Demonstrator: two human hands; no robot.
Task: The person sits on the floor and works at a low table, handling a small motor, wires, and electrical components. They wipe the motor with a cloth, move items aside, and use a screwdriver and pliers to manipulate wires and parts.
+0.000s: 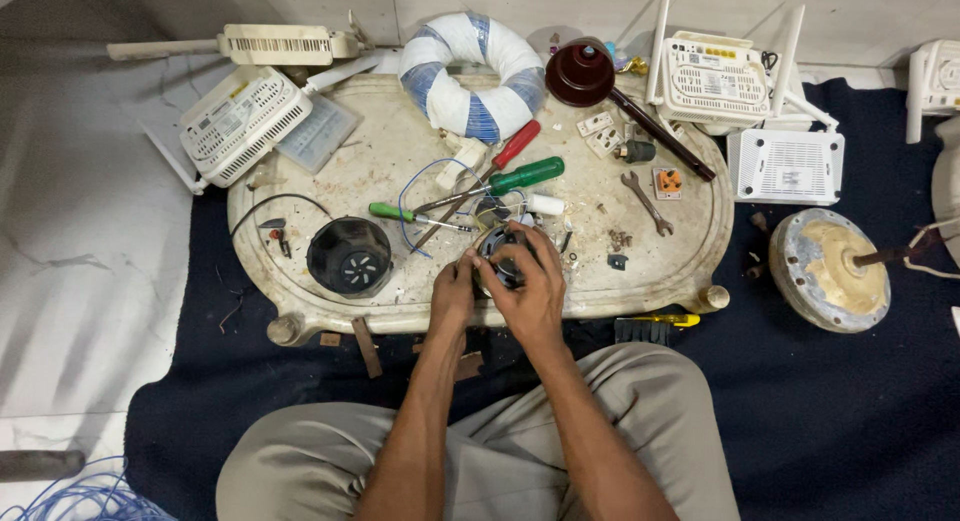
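Both hands, left hand [455,293] and right hand [527,281], are clamped around a small round motor part [503,263] at the tabletop's [690,266] near edge, looks mid-disassembly to me, so probably one of those screwdrivers [520,175] gets grabbed next.

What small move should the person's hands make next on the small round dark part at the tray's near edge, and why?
Probably lift the right hand slightly off the small round dark part, while the left hand steadies it. Both hands cover the part, hiding most of it, and the green-handled screwdriver lies just beyond on the oval cream tray.
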